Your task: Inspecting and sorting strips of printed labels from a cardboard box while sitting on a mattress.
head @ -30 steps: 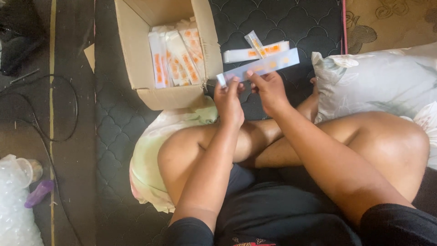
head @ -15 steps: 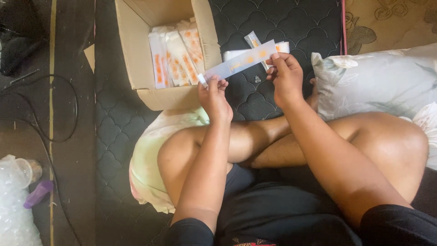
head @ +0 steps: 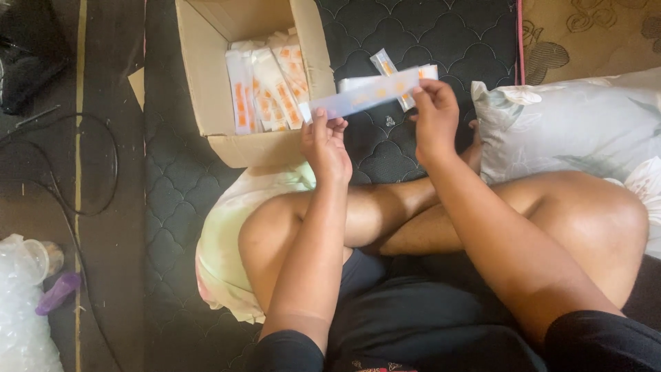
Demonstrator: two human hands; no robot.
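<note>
Person seated cross-legged on a dark quilted mat [head: 427,34], a pale floral pillow [head: 578,124] at the right knee and an open cardboard box [head: 206,83] ahead on the left, its floor lined with white-and-orange sachets [head: 265,89]. Both hands are raised over the mat with one long flat white packet [head: 365,96] stretched between them, just right of the box and above a few loose packets [head: 385,65] lying on the mat. Left hand [head: 325,141] pinches the packet's near-left end between thumb and fingertips; right hand [head: 432,117] is curled around the far-right end, fingers closed on it. Risks, as judged: the grip at each end is only a fingertip pinch, so the thin packet could slip or bend in the middle if one hand pulls harder; held this close to the box wall, its left corner could catch the cardboard edge; if dropped, it would land among the loose packets and mix with them. Against the earlier frames: a second ago the hands sat close together with the packet bunched near them; now they are spread wide, the packet drawn out full length and tilted, right end higher.
</note>
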